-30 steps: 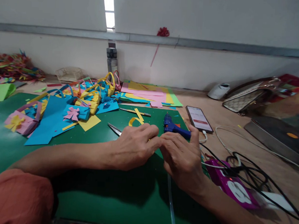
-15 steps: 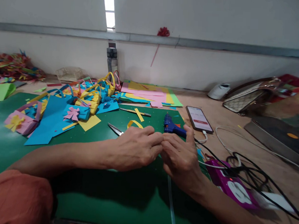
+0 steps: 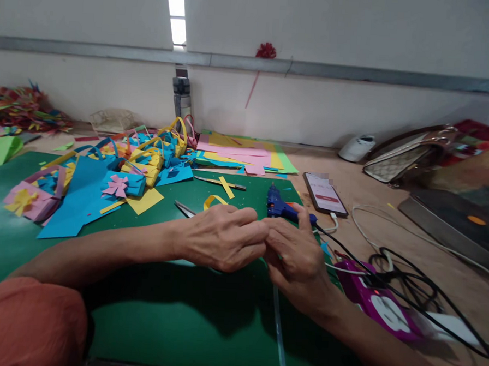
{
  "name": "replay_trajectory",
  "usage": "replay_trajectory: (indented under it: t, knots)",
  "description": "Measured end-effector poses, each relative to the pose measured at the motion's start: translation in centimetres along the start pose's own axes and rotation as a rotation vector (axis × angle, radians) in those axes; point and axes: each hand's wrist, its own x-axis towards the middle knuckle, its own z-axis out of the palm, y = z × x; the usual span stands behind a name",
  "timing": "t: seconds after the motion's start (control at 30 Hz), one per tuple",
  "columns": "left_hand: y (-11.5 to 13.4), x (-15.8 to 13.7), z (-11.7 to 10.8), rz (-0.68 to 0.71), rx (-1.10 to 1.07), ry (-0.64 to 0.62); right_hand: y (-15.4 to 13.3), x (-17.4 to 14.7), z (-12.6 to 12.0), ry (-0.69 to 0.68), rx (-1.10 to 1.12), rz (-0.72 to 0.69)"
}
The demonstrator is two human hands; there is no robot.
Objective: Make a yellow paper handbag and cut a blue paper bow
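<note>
My left hand [image 3: 223,237] and my right hand [image 3: 296,254] meet over the green mat [image 3: 155,320]. Both have bent, closed fingertips, and whatever lies between them is hidden. A curled yellow paper strip [image 3: 215,200] rises just behind my left hand. Beside that strip, scissors [image 3: 184,209] lie partly covered by the same hand. The blue glue gun [image 3: 282,207] rests beyond my right hand, close to its raised finger. From under my right hand a thin, pale translucent strip [image 3: 278,332] extends toward the mat's near edge.
Small paper baskets [image 3: 145,167] crowd the left, near blue paper [image 3: 77,196]. Coloured sheets [image 3: 246,153] lie behind. A second blade tool [image 3: 220,183] lies on the mat. To the right are a phone [image 3: 325,194], cables and a purple power strip [image 3: 375,299].
My hands stay together and shift only slightly, with a small gap now showing near the right fingers. The whole view has drifted a little.
</note>
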Motion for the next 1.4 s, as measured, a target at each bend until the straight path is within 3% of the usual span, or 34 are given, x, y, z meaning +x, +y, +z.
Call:
replay_trajectory:
  t: [0.17, 0.37, 0.7, 0.8, 1.0, 1.23, 1.4]
  knots:
    - [-0.1, -0.1, 0.1, 0.084, 0.072, 0.079, -0.6, 0.2, -0.4, -0.045, 0.077, 0.040]
    - [-0.2, -0.4, 0.4, 0.104, 0.114, 0.089, -0.7, 0.1, -0.3, -0.070, 0.128, 0.064]
    - [-0.1, -0.4, 0.9, 0.007, 0.130, 0.125, -0.4, 0.1, 0.3, -0.038, 0.139, 0.101]
    - [-0.2, -0.4, 0.7, -0.027, 0.094, 0.085, -0.1, -0.1, 0.4, -0.030, 0.110, 0.110]
    - [-0.3, -0.4, 0.5, -0.130, 0.083, -0.113, 0.3, -0.1, 0.3, -0.043, 0.048, 0.144]
    - [-0.6, -0.5, 0.8, -0.147, -0.052, -0.080, 0.0, 0.0, -0.1, -0.052, 0.049, 0.151]
    - [-0.7, -0.5, 0.9, -0.165, 0.000, -0.019, 0.2, 0.1, -0.2, -0.019, 0.079, 0.179]
